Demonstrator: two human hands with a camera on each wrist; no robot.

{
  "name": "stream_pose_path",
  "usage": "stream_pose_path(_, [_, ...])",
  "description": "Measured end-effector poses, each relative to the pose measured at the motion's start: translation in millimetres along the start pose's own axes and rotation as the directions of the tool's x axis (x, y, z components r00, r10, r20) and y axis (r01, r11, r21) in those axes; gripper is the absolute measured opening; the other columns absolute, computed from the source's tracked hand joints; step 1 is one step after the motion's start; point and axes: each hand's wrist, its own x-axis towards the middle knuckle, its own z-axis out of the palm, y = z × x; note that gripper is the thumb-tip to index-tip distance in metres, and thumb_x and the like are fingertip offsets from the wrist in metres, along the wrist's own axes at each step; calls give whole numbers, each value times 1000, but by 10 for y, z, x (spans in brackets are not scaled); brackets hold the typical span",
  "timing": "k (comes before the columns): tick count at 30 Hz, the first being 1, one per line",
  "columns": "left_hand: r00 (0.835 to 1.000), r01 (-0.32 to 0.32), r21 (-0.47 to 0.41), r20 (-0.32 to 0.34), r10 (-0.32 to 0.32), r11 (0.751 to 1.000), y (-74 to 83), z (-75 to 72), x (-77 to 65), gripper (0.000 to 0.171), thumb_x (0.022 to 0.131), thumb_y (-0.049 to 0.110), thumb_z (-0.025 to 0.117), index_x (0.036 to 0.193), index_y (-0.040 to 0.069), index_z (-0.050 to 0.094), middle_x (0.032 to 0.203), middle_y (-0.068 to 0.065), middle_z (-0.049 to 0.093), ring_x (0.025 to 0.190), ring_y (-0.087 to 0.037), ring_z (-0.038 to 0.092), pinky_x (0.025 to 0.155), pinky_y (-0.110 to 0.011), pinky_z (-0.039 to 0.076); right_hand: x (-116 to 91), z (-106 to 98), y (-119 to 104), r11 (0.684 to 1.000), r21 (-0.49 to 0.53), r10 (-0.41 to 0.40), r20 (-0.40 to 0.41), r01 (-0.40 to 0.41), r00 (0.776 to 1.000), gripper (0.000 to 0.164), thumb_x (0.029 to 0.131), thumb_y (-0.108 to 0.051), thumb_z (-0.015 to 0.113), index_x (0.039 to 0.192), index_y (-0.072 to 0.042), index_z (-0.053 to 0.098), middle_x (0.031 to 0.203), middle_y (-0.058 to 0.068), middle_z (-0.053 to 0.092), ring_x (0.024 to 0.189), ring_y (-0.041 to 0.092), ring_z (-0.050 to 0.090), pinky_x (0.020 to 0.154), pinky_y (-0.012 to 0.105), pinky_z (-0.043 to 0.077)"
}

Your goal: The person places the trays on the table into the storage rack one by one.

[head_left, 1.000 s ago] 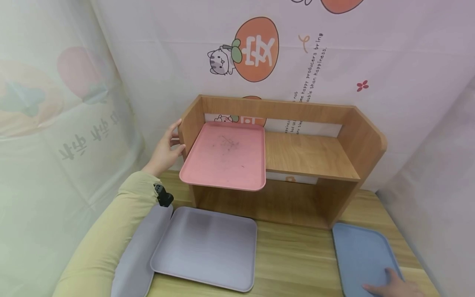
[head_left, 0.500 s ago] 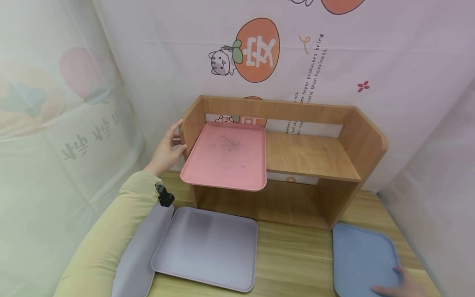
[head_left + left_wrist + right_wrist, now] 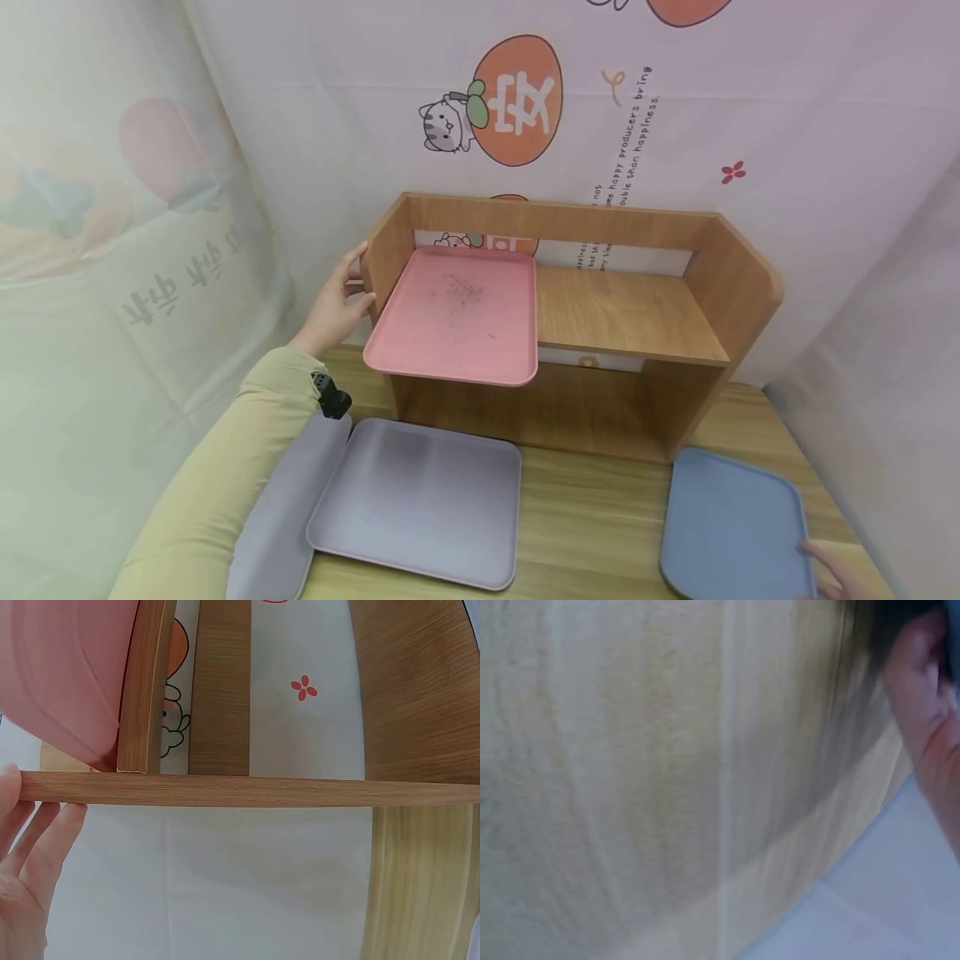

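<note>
My left hand (image 3: 335,308) grips the left side panel (image 3: 247,790) of a wooden two-tier shelf (image 3: 622,312). Its thumb lies at the panel's front edge and the other fingers along the outer face. A pink tray (image 3: 457,317) with dark marks lies on the upper tier at the left, its front overhanging. At the bottom right, my right hand (image 3: 836,575) holds the right rim of a blue tray (image 3: 735,525), fingertips at the edge; much of this hand is out of the head view. In the right wrist view, the fingers curl at the tray's dark edge.
A grey-lilac tray (image 3: 416,504) lies on the wooden table (image 3: 592,533) before the shelf. Another grey-lilac tray (image 3: 281,517) lies left of it, partly under my left sleeve (image 3: 217,467). Printed white cloth (image 3: 337,125) hangs behind and at both sides.
My right hand has shifted right, from over the blue tray to its right rim. The tray has turned slightly, its near end going left. My left hand, shelf and pink tray stay put.
</note>
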Motion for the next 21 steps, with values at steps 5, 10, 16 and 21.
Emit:
stream_pose_path(5, [1000,0,6,4,0,1000,7,0,0,80,93,-3,53,151,34,12,129,-25,42,121,-42,49,89,-50,54,-33,2,46,995,37,-100,120,96,988,90,89,23,13,150,-42,9,129,22,56,117,33,57,97,41,51])
stream_pose_path(10, [1000,2,5,3,-2,1000,10,-1,-5,80,93,-3,53,151,34,12,129,-25,42,121,-42,49,88,-50,54,-41,43,28,989,130,-83,123,66,989,88,90,19,12,148,-47,10,138,14,50,125,31,51,103,43,45])
stream_pose_path(16, [1000,13,3,0,-13,1000,14,0,-11,80,93,-3,53,151,35,12,130,-24,42,122,-42,48,89,-50,53,-31,105,-3,970,242,-48,72,29,996,77,97,8,15,145,-52,19,144,-2,43,130,24,45,107,41,40])
stream_pose_path(21, [1000,9,-1,-1,-9,1000,19,-1,-13,80,92,-4,53,151,33,13,130,-25,42,122,-42,49,89,-50,54,-16,153,-12,966,230,-118,-13,117,993,71,100,6,13,145,-46,26,140,-1,49,124,23,52,102,35,46])
